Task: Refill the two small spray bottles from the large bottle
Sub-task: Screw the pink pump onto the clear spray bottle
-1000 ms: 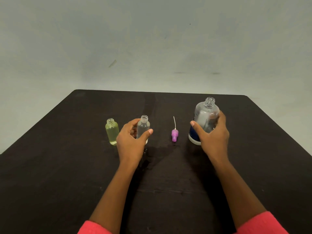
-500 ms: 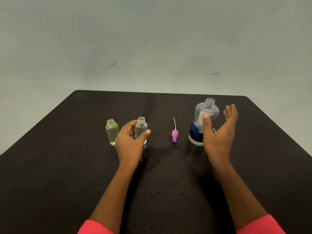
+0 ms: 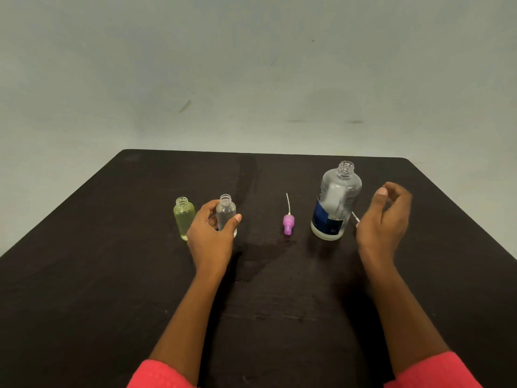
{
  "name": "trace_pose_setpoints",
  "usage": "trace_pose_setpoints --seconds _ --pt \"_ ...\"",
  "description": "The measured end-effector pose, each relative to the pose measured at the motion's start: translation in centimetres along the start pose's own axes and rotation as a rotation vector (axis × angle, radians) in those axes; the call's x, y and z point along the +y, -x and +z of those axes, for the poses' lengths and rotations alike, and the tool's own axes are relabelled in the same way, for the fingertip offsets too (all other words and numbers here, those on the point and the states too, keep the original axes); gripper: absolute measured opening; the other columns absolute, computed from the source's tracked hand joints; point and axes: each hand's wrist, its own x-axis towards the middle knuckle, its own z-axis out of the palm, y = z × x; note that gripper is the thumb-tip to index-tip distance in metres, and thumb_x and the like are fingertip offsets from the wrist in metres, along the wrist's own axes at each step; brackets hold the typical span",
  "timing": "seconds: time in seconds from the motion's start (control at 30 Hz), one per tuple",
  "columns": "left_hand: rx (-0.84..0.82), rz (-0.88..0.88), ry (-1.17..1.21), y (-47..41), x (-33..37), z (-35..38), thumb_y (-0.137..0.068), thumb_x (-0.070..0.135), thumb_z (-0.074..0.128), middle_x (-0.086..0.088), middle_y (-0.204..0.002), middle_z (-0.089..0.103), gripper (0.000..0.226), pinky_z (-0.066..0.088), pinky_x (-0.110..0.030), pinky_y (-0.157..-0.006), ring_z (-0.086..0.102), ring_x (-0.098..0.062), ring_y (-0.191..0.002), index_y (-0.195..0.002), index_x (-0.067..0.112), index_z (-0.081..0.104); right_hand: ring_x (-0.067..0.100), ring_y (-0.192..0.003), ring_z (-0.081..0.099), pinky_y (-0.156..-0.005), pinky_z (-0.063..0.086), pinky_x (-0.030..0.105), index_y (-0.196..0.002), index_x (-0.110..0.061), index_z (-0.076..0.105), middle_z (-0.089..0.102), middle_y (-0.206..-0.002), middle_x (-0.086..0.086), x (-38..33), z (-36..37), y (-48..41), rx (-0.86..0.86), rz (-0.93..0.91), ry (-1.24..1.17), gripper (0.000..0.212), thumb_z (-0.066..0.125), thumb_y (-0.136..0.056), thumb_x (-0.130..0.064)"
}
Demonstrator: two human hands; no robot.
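Left on dark surface (image 3: 112,275), left grip (image 3: 209,236) wraps small clear open spray bottle (image 3: 226,211); right grip (image 3: 383,222) loose, empty, beside large clear blue-labelled bottle (image 3: 335,200). Risk: open necks, a knock spills.

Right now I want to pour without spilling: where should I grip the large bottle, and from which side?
Probably grip the large bottle round its straight body at the label, coming from its right, where the right hand is free. It stands upright and open, so keep it level; the left hand holds the small clear bottle.
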Motion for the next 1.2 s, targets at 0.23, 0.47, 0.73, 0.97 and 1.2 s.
trace_pose_setpoints --seconds 0.23,0.47,0.73,0.97,1.2 --pt "-0.008 0.008 -0.011 0.1 -0.1 -0.1 -0.076 0.012 0.078 0.010 -0.095 0.066 0.036 0.052 -0.023 -0.082 0.066 -0.005 -0.090 -0.107 0.021 0.061 0.012 -0.108 0.055 -0.090 0.051 0.049 -0.115 -0.023 0.053 0.056 -0.114 -0.007 0.8 0.1 -0.6 -0.002 0.158 0.010 0.024 0.046 -0.092 -0.024" --pt "-0.017 0.014 -0.023 0.1 -0.1 0.0 -0.077 0.012 0.077 0.015 -0.092 0.064 0.036 0.051 -0.021 -0.082 0.065 -0.005 -0.090 -0.106 0.022 0.060 0.023 -0.119 0.050 -0.102 0.042 0.043 -0.122 -0.015 0.050 0.054 -0.127 0.004 1.9 -0.5 -1.3 -0.138 0.233 0.202 0.037 0.057 -0.086 -0.009" --pt "-0.007 0.024 -0.018 0.1 -0.2 0.0 -0.076 0.014 0.078 0.008 -0.100 0.067 0.039 0.053 -0.028 -0.087 0.065 -0.007 -0.093 -0.109 0.024 0.059 0.027 -0.119 0.052 -0.102 0.042 0.046 -0.128 -0.012 0.047 0.055 -0.129 0.008 2.7 -1.7 -2.5 -0.347 0.353 0.384 0.048 0.066 -0.083 -0.014" --pt "-0.006 0.020 -0.025 0.1 -0.3 0.0 -0.075 0.015 0.079 0.003 -0.111 0.066 0.052 0.053 -0.035 -0.092 0.064 -0.012 -0.100 -0.122 0.018 0.056 0.029 -0.117 0.053 -0.099 0.043 0.042 -0.133 -0.012 0.044 0.057 -0.127 0.009 2.4 -2.4 -2.7 -0.535 0.304 0.508 0.066 0.078 -0.078 -0.023" --pt "-0.017 0.024 -0.048 0.2 -0.2 0.1 -0.073 0.019 0.081 0.003 -0.110 0.066 0.055 0.053 -0.035 -0.092 0.064 -0.012 -0.100 -0.122 0.018 0.056 0.030 -0.112 0.055 -0.091 0.042 0.037 -0.127 -0.012 0.051 0.063 -0.118 0.009 2.3 -2.4 -2.3 -0.534 0.220 0.628 0.047 0.069 -0.084 -0.012"
